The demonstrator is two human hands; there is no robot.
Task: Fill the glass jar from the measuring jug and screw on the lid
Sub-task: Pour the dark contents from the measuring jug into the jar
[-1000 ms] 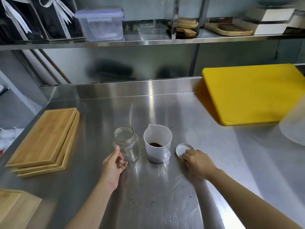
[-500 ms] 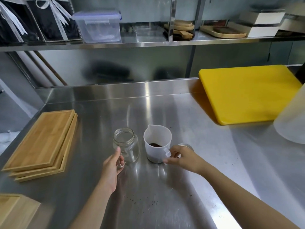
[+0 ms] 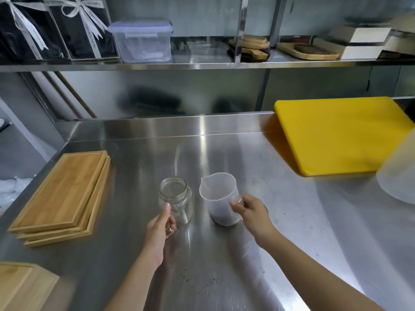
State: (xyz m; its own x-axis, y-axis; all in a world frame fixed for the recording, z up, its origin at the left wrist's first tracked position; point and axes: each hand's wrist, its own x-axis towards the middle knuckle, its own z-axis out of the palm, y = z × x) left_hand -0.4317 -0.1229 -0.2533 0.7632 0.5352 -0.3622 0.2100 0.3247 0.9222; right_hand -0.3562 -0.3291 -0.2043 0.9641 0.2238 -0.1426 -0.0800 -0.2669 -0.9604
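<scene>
left hand [image 3: 160,225] fingers wrapped on jar [image 3: 175,203], upright on table [image 3: 224,265] | right hand [image 3: 251,209] off the lid since a second ago, fingers now pinching jug [image 3: 219,198] handle just beside jar | pour looks next; lid hidden behind right hand

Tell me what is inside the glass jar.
Nothing visible: the glass jar looks empty through its open mouth and clear wall. The left hand covers its lower near side, hiding that small part.
</scene>
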